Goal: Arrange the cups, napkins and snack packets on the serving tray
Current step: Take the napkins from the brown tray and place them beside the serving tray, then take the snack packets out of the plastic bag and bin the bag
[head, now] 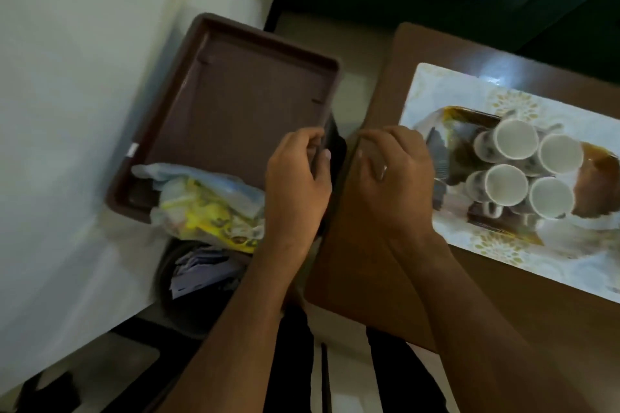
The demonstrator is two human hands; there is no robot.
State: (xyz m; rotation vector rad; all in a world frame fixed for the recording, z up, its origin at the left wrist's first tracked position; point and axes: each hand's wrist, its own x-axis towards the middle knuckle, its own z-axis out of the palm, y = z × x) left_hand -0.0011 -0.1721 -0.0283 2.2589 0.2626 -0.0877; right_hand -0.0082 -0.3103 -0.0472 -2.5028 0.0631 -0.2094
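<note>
A brown serving tray [241, 104] lies on a white surface at the left, its middle bare. A clear plastic bag of yellow snack packets [208, 208] rests across its near end. My left hand [295, 184] grips the tray's near right rim. My right hand [392, 171] is beside it, fingers curled at the edge of the brown table [369, 261], with nothing visible in it. Several white cups [523, 171] lie stacked on their sides on a dark patterned tray [463, 124] at the right. Pale folded napkins [201, 268] sit in a dark round container [174, 308] below the serving tray.
The patterned tray stands on a white floral placemat [446, 90] on the brown table. A narrow gap of floor separates the white surface [84, 94] from the table. Dark furniture fills the top right. My dark-clothed legs show at the bottom.
</note>
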